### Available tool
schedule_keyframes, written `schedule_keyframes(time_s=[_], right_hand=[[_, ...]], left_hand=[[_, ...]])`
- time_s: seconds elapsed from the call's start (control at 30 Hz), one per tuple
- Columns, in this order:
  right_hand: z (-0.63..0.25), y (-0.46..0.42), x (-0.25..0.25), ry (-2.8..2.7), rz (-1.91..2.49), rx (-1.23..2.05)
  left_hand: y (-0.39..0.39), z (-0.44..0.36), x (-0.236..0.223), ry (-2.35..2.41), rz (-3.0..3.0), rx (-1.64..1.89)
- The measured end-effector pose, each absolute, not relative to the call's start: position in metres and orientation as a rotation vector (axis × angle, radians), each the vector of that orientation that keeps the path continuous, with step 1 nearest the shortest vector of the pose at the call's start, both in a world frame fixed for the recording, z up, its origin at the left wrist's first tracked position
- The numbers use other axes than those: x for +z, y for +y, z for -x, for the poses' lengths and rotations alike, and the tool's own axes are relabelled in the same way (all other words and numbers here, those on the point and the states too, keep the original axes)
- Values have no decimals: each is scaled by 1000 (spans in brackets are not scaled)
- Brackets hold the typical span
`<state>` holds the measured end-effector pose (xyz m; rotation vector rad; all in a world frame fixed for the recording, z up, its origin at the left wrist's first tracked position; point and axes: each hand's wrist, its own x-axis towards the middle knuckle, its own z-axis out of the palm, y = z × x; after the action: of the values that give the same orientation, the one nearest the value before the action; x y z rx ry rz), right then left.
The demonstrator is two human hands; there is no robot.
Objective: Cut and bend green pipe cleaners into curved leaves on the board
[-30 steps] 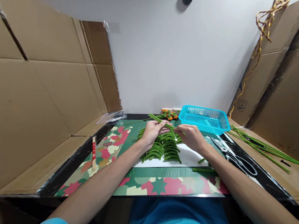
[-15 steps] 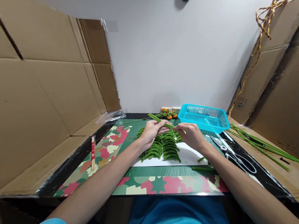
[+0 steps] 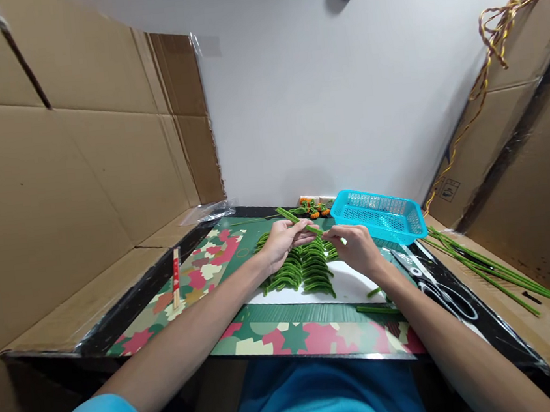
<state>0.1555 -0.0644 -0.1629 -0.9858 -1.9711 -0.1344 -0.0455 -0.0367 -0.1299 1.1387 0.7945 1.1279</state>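
My left hand (image 3: 280, 245) is closed on a green pipe cleaner (image 3: 288, 216), a fuzzy stem that slants down to the right between both hands. Whether it is one strand or several pressed together, I cannot tell. At its lower end, the fingers of my right hand (image 3: 357, 250) pinch it. Beneath the hands, rows of short, curved green pipe cleaner pieces (image 3: 317, 275) lie on white paper (image 3: 349, 284); my left hand hides some of them. Straight green offcuts (image 3: 375, 309) lie near my right forearm.
Black-handled scissors (image 3: 442, 294) lie right of my right forearm. Behind stands a blue plastic basket (image 3: 389, 230), with orange flowers (image 3: 312, 207) beside it. Long green pipe cleaners (image 3: 495, 268) rest on cardboard at right. Wrapped chopsticks (image 3: 176, 276) lie left on the patterned mat (image 3: 289, 341).
The whole view has shifted slightly as the camera turned. Both hands keep nearly the same grip on the green pipe cleaner.
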Motion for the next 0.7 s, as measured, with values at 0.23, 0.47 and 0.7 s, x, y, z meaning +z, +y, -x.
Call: schedule_keyframes(time_s=[0.23,0.47,0.7], right_hand=[[-158,-64,-160,-1948,997,-114],[-156,-66,-165,-2037,987,-154],[-152,-74,-165,-2046,981,-166]], left_hand=[[-37,45,-131,790,-1148,1117],[-36,44,-134,805,-1154,1088],[-35,47,-135,791,-1188,1044]])
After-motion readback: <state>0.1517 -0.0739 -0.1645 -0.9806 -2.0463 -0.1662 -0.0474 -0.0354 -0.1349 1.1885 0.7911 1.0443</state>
